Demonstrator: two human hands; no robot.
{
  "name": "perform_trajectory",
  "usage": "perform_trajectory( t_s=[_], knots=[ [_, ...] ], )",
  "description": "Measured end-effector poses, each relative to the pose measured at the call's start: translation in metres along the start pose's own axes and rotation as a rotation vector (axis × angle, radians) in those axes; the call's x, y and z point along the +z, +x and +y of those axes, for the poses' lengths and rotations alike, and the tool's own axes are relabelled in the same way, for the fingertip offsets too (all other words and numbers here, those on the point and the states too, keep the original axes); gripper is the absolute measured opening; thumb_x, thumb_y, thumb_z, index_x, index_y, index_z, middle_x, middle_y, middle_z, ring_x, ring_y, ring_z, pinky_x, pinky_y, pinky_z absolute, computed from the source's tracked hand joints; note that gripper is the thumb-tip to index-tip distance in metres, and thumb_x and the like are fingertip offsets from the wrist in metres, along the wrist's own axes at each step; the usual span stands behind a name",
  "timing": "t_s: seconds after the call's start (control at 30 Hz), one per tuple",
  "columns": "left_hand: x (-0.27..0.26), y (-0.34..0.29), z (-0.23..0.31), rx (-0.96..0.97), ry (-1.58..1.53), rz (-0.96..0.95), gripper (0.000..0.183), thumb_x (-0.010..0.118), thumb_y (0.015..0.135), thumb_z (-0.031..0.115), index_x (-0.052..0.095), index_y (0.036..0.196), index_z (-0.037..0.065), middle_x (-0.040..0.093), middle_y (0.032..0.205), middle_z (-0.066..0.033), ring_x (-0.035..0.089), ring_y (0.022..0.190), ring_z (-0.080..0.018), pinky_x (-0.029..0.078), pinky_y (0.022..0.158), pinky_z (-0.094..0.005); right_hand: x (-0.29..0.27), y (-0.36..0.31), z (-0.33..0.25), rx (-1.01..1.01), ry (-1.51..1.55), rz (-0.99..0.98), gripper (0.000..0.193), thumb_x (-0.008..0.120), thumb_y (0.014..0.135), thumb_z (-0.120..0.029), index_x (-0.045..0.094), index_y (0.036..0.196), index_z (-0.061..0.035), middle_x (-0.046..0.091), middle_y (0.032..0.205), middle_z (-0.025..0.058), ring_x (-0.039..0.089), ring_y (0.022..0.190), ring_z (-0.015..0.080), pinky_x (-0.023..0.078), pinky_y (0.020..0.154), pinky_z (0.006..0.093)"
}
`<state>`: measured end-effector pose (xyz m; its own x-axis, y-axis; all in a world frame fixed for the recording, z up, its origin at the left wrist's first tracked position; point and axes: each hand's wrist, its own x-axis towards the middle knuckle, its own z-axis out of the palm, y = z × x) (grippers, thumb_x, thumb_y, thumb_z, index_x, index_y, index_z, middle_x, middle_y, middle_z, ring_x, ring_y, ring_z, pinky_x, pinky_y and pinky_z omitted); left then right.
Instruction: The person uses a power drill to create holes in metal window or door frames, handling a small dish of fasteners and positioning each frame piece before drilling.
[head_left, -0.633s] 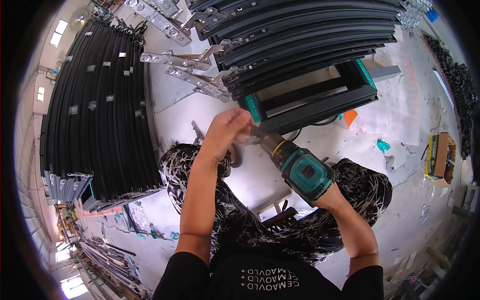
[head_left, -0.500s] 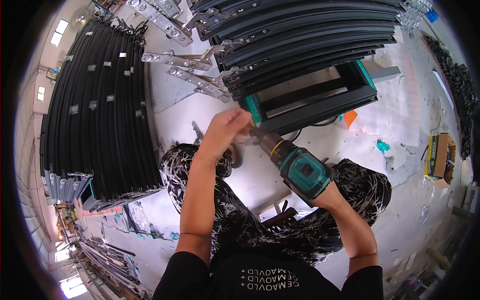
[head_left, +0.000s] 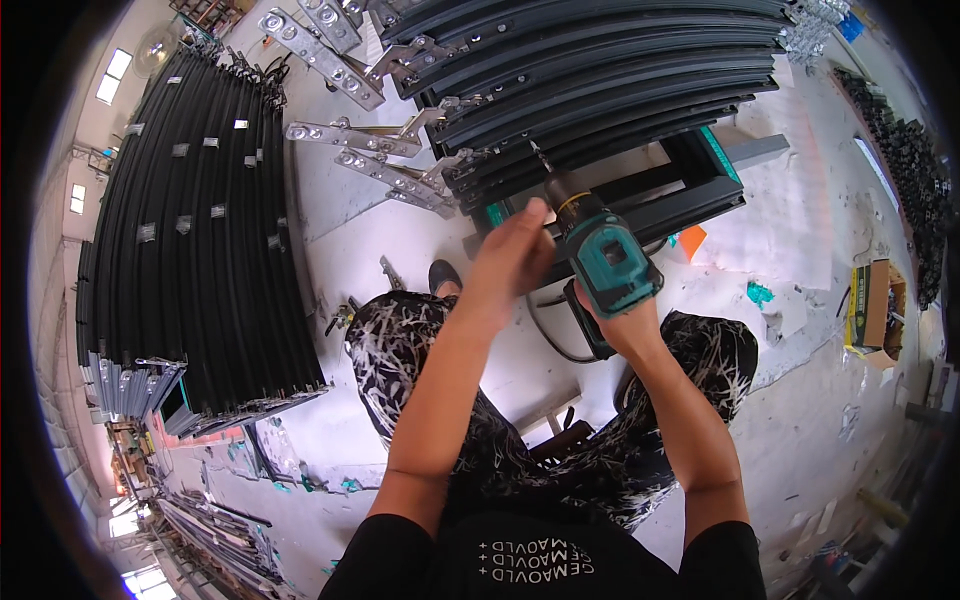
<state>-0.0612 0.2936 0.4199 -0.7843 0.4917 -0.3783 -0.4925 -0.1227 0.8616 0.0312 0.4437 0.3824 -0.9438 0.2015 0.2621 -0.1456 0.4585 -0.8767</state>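
Both our hands work the teal cordless drill (head_left: 608,262): our right hand (head_left: 622,322) is clamped around its grip, our left hand (head_left: 513,252) curls against its chuck, bit tip touching the stacked black profiles (head_left: 600,70).

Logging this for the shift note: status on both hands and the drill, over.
Right hand grips the teal cordless drill. Left hand steadies its front end. Bit tip at the stacked black profiles. Nothing between bit and profiles.
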Motion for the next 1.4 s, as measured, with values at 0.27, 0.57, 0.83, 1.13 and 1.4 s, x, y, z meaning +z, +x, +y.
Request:
perform_trajectory(
  t_s=[0.27,0.57,0.83,1.13,1.4],
  knots=[
    [0.021,0.016,0.002,-0.004,-0.135,0.13,0.032,0.067,0.085,0.044,0.062,0.088,0.013,0.041,0.056,0.0082,0.032,0.043,-0.0039,0.021,0.041,-0.0197,0.009,0.017,0.009,0.214,0.043,-0.022,0.026,0.071,0.073,-0.007,0.064,0.099,-0.0039,0.066,0.094,0.0101,0.063,0.083,0.0269,0.05,0.075,0.0342],
    [0.054,-0.004,0.003,0.599,0.281,0.653,0.029,0.059,0.092,0.031,0.058,0.094,0.003,0.043,0.068,0.0044,0.041,0.06,-0.0052,0.032,0.054,-0.0212,0.016,0.022,0.005,0.118,0.094,0.083,0.032,0.072,0.071,-0.012,0.063,0.102,-0.0065,0.068,0.08,0.0125,0.065,0.075,0.0304,0.05,0.067,0.0325],
    [0.064,0.0,-0.023,1.29,0.776,0.661,0.008,0.05,0.088,0.004,0.054,0.086,-0.003,0.055,0.075,-0.0091,0.048,0.059,-0.0156,0.038,0.052,-0.0261,0.028,0.022,-0.008,0.29,0.284,0.143,0.033,0.071,0.074,-0.03,0.059,0.089,-0.0041,0.064,0.071,0.0163,0.063,0.066,0.0359,0.049,0.058,0.0356],
    [0.066,0.0,-0.022,1.304,0.821,0.677,0.006,0.051,0.087,0.002,0.054,0.085,-0.002,0.055,0.073,-0.0073,0.047,0.055,-0.013,0.037,0.048,-0.0238,0.023,0.022,-0.017,0.366,0.269,0.121,0.032,0.07,0.075,-0.031,0.059,0.089,-0.0042,0.065,0.071,0.0139,0.064,0.064,0.0309,0.048,0.059,0.0341],
    [0.058,0.011,-0.03,1.325,0.769,0.769,0.007,0.049,0.09,0.003,0.053,0.086,-0.002,0.056,0.078,-0.0072,0.048,0.061,-0.0115,0.04,0.054,-0.0227,0.029,0.027,-0.01,0.289,0.11,0.12,0.033,0.069,0.071,-0.028,0.057,0.089,-0.0029,0.063,0.073,0.0191,0.061,0.068,0.0386,0.047,0.058,0.0391]
  ],
)
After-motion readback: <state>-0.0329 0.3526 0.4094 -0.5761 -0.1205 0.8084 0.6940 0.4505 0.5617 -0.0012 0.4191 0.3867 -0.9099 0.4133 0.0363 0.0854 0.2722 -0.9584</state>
